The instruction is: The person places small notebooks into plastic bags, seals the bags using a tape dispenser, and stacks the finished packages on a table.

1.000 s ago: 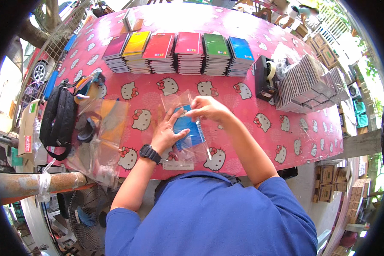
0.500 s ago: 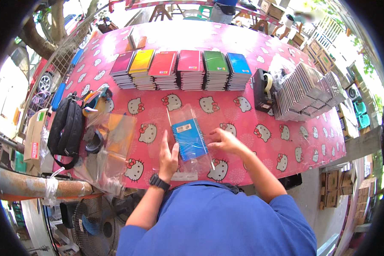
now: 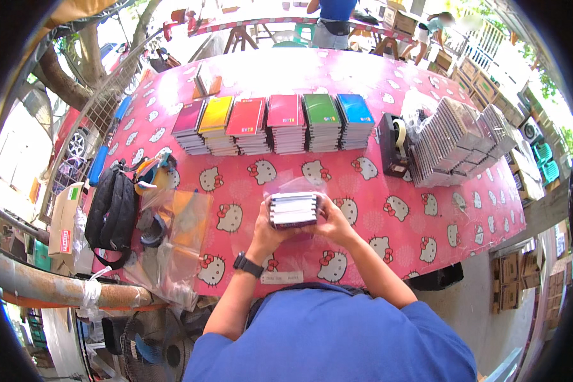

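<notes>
Between my two hands, a small stack of notebooks [image 3: 293, 210] stands tilted up on edge, its white page edges facing me and a dark cover at the bottom. Clear plastic film shows around its far side. My left hand [image 3: 267, 229] grips the stack's left side, a black watch on that wrist. On the opposite side my right hand [image 3: 335, 225] is closed around it, fingers partly hidden. Beyond them stands a row of notebook piles: maroon [image 3: 188, 117], yellow [image 3: 216, 114], red [image 3: 246, 117], pinkish red [image 3: 285, 111], green [image 3: 322, 109] and blue [image 3: 356, 109].
A black tape dispenser [image 3: 393, 148] stands at right beside many plastic-wrapped notebook packs [image 3: 449, 143]. At left lie a black bag [image 3: 110, 213] and clear plastic sleeves [image 3: 181, 245] on the pink patterned tablecloth [image 3: 388, 242]. Other people [image 3: 335, 22] are in the far background.
The wrapped stack lay flat with its blue cover up; now it is lifted and tipped on edge. My right hand has closed onto it, and my left grips the other side.
</notes>
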Demonstrator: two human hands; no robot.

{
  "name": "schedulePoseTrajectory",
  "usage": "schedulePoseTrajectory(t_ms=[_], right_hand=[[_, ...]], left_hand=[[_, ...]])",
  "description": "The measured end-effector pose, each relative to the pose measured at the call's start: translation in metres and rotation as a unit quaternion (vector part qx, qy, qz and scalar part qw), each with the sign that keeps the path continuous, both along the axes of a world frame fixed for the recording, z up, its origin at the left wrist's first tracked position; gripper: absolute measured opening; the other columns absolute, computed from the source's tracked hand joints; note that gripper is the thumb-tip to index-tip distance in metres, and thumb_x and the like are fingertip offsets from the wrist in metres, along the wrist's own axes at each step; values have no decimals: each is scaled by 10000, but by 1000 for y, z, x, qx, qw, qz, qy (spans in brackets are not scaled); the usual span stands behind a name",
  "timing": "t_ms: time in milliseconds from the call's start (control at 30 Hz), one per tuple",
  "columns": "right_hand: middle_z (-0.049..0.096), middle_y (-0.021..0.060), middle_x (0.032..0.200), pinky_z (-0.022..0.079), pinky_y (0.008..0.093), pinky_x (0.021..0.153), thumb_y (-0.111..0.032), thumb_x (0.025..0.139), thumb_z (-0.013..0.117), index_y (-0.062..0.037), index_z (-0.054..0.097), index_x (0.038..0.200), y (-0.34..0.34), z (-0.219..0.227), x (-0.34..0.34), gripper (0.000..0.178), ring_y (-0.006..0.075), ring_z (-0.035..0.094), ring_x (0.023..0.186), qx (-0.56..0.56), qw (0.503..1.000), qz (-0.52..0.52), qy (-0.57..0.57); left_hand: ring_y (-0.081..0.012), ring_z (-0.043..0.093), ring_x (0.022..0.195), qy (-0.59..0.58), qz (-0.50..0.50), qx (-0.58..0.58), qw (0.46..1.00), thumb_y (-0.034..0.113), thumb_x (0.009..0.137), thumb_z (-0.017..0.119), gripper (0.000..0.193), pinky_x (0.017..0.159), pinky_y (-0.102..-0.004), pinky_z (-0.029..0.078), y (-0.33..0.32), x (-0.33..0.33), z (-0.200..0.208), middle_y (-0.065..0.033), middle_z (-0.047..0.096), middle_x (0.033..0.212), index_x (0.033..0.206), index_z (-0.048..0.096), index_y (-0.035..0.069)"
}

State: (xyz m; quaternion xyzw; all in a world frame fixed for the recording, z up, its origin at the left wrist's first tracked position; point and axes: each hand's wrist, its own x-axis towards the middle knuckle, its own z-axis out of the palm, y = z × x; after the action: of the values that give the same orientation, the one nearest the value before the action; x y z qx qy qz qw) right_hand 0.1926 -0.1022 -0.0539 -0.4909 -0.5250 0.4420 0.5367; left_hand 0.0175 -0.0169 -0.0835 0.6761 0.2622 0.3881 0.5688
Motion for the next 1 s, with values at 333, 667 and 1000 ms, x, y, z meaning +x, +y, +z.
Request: schedulePoseTrajectory(t_ms=[333, 667, 1000], right_hand=[[342, 85, 1361, 315, 345, 1038, -46, 659, 758, -119, 207, 1407, -16, 7, 4, 932, 205, 363, 1248, 8, 999, 29, 15], [477, 119, 1271, 306, 314, 1021, -5, 595, 530, 3, 401, 1307, -13, -1, 17, 724, 194, 455, 1158, 16, 959, 4, 283], [604, 26, 870, 447, 216, 699, -49, 820, 607, -23, 580, 906, 7, 3, 6, 94, 72, 545, 785, -60, 967, -115, 221]], left_hand=[[-184, 502, 1115, -204, -105, -128, 965, 110, 720, 641, 741, 986, -301, 367, 1, -15, -8, -128, 482, 1264, 1367, 289, 22], [-30, 533, 696, -145, 56, -197, 968, 57, 821, 640, 71, 634, -177, 434, 2, 19, 15, 14, 615, 796, 879, 627, 18], [-59, 532, 763, -213, 43, -180, 959, 38, 816, 579, 26, 672, -212, 444, -13, 33, 7, -18, 607, 836, 839, 569, 31]])
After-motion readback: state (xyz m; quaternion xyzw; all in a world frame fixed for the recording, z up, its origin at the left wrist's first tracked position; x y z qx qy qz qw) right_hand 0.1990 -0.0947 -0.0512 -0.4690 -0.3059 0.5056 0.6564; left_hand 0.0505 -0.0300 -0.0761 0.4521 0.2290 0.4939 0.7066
